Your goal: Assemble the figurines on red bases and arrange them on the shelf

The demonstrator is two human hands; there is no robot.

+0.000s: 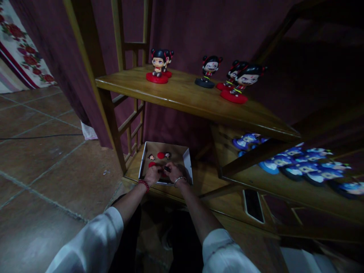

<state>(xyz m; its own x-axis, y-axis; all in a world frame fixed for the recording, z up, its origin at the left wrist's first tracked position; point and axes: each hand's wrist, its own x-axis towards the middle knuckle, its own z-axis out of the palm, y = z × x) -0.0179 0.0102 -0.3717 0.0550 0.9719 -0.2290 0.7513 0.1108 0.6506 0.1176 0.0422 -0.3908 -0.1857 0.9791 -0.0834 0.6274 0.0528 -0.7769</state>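
Note:
Both of my hands reach into a shallow white cardboard box on the lowest shelf. My right hand has its fingers closed on a small dark piece, too dim to name. Close beside it, my left hand has its fingers drawn together. What they pinch, if anything, is hidden. Just beyond the left fingers lies a red disc. Farther back in the box are a small figurine, a round red base and a dark-haired figurine.
Above the box, a wooden shelf carries several black-haired figurines on red or black bases. Blue figurines crowd another shelf at right. A phone lies on the low ledge. A wooden post rises left of the box.

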